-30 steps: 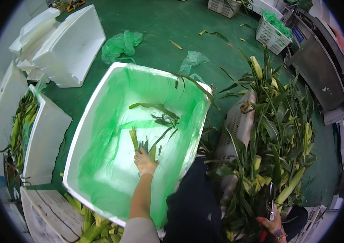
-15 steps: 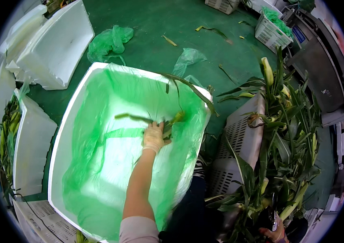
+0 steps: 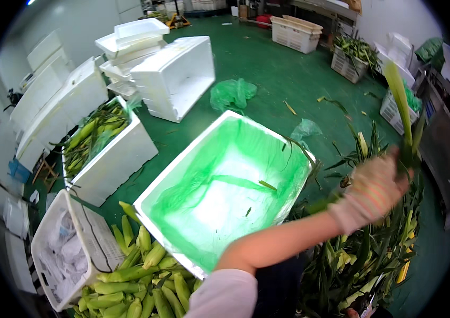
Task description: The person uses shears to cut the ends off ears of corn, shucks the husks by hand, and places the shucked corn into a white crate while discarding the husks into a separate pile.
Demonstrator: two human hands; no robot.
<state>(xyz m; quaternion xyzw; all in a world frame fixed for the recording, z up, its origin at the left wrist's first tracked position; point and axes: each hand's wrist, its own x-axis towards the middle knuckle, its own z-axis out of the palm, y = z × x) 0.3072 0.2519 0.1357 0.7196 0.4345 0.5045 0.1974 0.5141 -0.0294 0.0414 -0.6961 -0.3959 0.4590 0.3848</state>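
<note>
My left hand (image 3: 374, 188), in a pale glove, is raised to the right and shut on a bunch of long green corn leaves (image 3: 402, 108) that stick upward. The arm crosses above the right corner of a white foam box lined with a green plastic bag (image 3: 178, 175). Only a few leaf scraps (image 3: 267, 185) lie inside the box. Below the hand lies a heap of corn leaves and stalks (image 3: 365, 254). My right hand (image 3: 352, 312) is only a sliver at the lower edge among the leaves.
Husked green corn cobs (image 3: 145, 273) lie piled at the lower left beside a white plastic crate (image 3: 68, 249). A foam box full of corn (image 3: 103, 140) and stacked foam boxes (image 3: 169, 74) stand behind. Crumpled green bags (image 3: 233, 93) lie on the green floor.
My left hand has lifted out of the lined box, taking the leaves with it, and swung up to the right. The view has tilted up and left.
</note>
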